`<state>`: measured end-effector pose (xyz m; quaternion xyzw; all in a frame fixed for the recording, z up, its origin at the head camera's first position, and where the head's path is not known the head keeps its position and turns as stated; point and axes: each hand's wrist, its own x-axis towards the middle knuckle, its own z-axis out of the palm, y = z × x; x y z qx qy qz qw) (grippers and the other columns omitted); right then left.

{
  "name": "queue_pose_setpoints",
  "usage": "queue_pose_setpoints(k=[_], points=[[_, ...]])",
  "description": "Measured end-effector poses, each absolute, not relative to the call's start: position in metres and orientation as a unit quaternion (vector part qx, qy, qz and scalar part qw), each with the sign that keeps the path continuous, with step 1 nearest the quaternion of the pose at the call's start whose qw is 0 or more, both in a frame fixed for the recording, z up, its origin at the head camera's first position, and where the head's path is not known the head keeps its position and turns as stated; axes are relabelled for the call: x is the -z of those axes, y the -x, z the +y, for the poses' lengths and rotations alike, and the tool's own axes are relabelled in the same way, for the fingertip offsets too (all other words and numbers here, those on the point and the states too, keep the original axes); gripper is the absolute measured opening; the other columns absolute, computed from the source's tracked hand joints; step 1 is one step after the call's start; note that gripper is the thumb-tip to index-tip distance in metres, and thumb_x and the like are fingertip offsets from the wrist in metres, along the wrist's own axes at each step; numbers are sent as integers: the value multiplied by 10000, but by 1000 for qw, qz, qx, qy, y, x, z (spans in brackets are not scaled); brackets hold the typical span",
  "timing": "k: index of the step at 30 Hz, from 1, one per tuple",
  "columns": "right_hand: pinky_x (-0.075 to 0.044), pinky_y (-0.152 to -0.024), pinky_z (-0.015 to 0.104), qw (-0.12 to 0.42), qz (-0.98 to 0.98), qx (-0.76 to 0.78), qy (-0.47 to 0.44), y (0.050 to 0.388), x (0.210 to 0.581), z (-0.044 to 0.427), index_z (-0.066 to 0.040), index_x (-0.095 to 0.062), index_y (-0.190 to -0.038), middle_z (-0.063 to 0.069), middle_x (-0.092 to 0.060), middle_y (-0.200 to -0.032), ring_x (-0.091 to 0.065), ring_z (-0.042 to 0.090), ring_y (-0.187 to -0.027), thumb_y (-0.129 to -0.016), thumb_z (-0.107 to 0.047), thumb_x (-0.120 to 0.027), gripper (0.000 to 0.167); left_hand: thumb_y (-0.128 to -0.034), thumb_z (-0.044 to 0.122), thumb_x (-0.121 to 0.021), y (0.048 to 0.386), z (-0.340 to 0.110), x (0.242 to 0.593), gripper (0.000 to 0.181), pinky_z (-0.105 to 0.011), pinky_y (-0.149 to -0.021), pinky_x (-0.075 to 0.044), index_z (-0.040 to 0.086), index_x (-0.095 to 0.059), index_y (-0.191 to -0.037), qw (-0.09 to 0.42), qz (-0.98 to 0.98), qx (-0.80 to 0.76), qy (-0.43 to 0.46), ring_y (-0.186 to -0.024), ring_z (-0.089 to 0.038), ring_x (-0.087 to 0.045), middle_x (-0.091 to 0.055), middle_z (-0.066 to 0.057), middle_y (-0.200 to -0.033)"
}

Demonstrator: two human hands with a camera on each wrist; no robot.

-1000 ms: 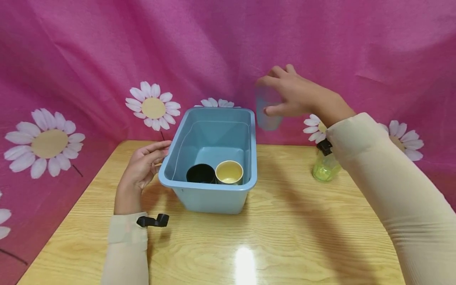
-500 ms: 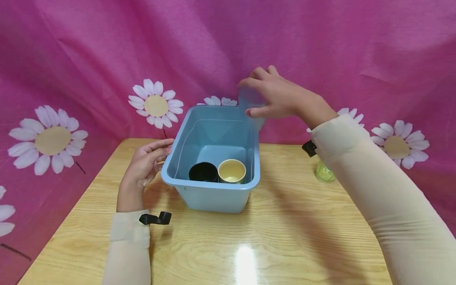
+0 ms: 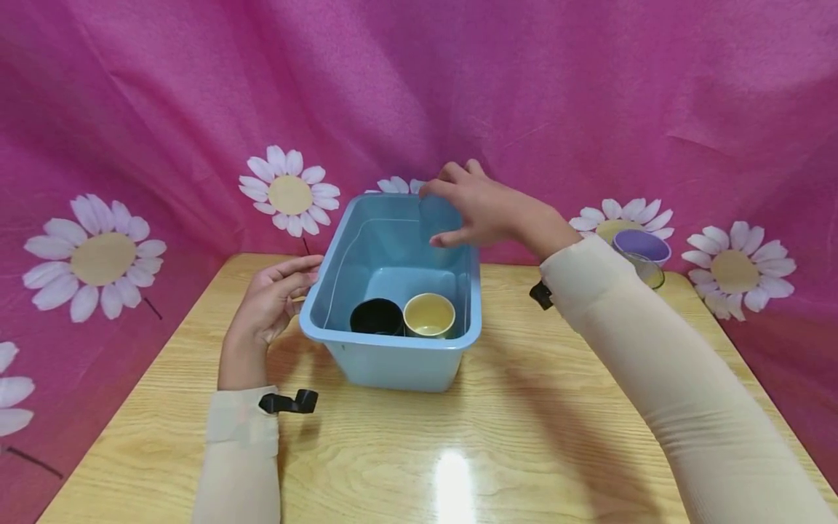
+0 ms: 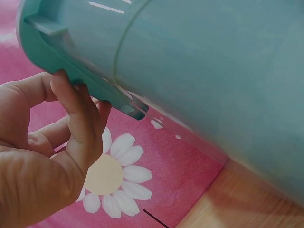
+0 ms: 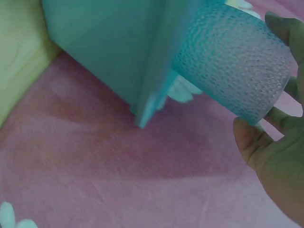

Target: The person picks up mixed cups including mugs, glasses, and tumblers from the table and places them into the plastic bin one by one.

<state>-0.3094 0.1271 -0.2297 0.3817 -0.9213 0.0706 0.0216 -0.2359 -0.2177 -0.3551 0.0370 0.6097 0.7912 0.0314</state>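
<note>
A light blue plastic tub (image 3: pixel 389 364) stands on the table, with a black cup (image 3: pixel 376 317) and a yellow cup (image 3: pixel 429 315) side by side in its near end. My left hand (image 3: pixel 267 302) touches the outside of the tub's left rim with its fingertips; the left wrist view shows them against the rim (image 4: pixel 99 90). At the tub's far right corner, my right hand (image 3: pixel 484 207) holds a translucent bluish tumbler (image 5: pixel 237 61) with a dimpled surface. Thumb and fingers are around the tumbler's end, and its other end passes behind the tub's rim in the right wrist view.
A purple cup (image 3: pixel 641 246) and a clear glass item (image 3: pixel 648 273) are at the back right, partly hidden by my right sleeve. Pink flowered cloth (image 3: pixel 524 94) hangs behind and at the sides of the wooden table (image 3: pixel 366 451).
My right hand has carried the tumbler left and then down over the tub's far right corner. The purple cup has come into view beyond the sleeve. My left hand stays at the rim.
</note>
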Motion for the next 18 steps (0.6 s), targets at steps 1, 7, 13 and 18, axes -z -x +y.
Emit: queue_pose_setpoints(k=[1, 7, 13, 18], points=[[-493, -984, 459, 17, -921, -69, -383, 310, 233, 126, -212, -465, -1515, 102, -423, -1416, -342, 286, -1225, -888, -460, -773, 742, -989, 63, -664, 236, -218, 355, 345, -339, -798, -622, -5, -658, -1327, 31, 610, -791, -37, -829, -140, -725, -756, -5, -1016], [-503, -987, 450, -6, -921, -66, -385, 312, 256, 120, -200, -452, -1524, 97, -402, -1453, -340, 277, -1245, -893, -462, -772, 755, -983, 83, -681, 237, -218, 355, 341, -346, -812, -621, 16, -667, -1317, 32, 616, -787, -35, -856, -145, -728, -752, -5, -1033], [-497, -987, 453, -12, -923, -47, -382, 315, 276, 113, -210, -465, -1521, 77, -428, -1427, -342, 283, -1262, -886, -456, -784, 752, -983, 85, -681, 237, -219, 356, 416, -349, -812, -621, -33, -603, -1374, 32, 617, -786, -37, -852, -145, -729, -751, -7, -1035], [-520, -954, 437, -20, -920, -31, -390, 319, 287, 108, -218, -504, -1492, 76, -461, -1388, -377, 281, -1225, -866, -418, -815, 727, -990, 73, -665, 237, -219, 356, 372, -355, -805, -621, -15, -630, -1350, 31, 615, -787, -44, -857, -149, -733, -752, -12, -1039]])
